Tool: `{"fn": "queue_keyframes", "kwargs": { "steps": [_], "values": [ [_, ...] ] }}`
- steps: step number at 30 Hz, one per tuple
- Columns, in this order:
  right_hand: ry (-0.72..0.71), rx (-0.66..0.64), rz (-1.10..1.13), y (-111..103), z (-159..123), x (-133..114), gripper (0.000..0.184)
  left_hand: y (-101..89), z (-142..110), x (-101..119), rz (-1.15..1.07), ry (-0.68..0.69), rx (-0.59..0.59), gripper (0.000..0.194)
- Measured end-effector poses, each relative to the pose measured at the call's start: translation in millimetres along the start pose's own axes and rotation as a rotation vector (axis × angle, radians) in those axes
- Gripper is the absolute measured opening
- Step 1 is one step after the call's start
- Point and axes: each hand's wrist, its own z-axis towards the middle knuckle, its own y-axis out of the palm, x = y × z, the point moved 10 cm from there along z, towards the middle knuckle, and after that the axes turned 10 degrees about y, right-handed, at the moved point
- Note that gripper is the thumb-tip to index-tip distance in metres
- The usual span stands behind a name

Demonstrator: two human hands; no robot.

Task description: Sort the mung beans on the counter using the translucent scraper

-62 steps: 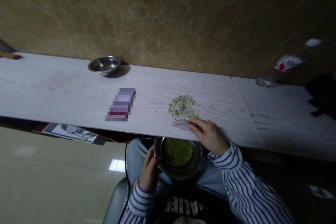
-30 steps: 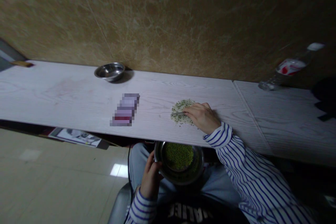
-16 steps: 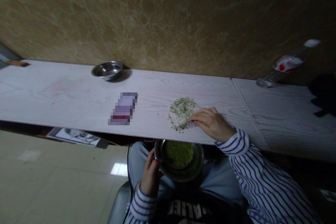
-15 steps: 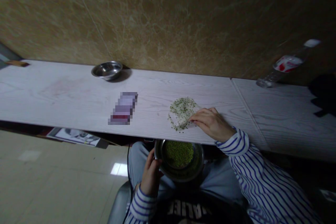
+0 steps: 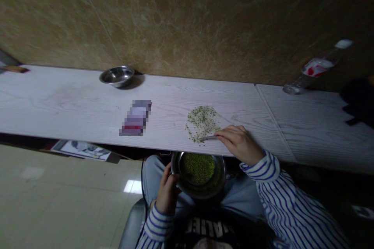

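My left hand (image 5: 168,188) grips the left rim of a steel bowl (image 5: 221,173) held over my lap, just below the table edge. Inside lie many small green beans (image 5: 198,168) that look like mung beans. On the tabletop, small green beans are strewn among pale, rice-like grains (image 5: 203,118) in a rough round patch. My right hand (image 5: 238,144) pinches a thin, pale grey tool (image 5: 207,137), whose tip points left at the patch's near edge. The tool's exact kind is too small to tell.
An empty-looking steel bowl (image 5: 117,76) stands near the wall on the left. A blurred-out flat rectangular item (image 5: 136,118) lies left of the grains. At the right, a clear plastic bottle (image 5: 317,67) stands beside a dark object (image 5: 358,103). The white table (image 5: 166,124) meets a marbled wall.
My right hand has shifted slightly down and to the right, and the thin tool in it now shows clearly. My left hand stays on the bowl. The whole view has drifted slightly.
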Motion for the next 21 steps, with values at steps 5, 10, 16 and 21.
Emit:
{"fn": "queue_keyframes", "kwargs": {
  "steps": [5, 10, 16, 21],
  "values": [
    [0.014, 0.016, 0.018, -6.3, -13.6, 6.0, 0.017, 3.4, -2.5, 1.0, 0.009, -0.007, 0.004, 0.052],
    [0.117, 0.102, -0.047, -15.2, -18.3, 20.5, 0.016, 5.8, -6.6, 4.9, 0.048, -0.013, 0.024, 0.053],
    [0.156, 0.083, -0.083, -10.7, -20.0, 19.7, 0.016, 7.9, -5.7, 0.6, 0.024, -0.022, -0.005, 0.057],
    [0.129, 0.060, -0.046, -10.2, -28.5, 13.7, 0.016, 6.3, -3.7, -3.4, 0.020, -0.029, -0.011, 0.059]
  ]
}}
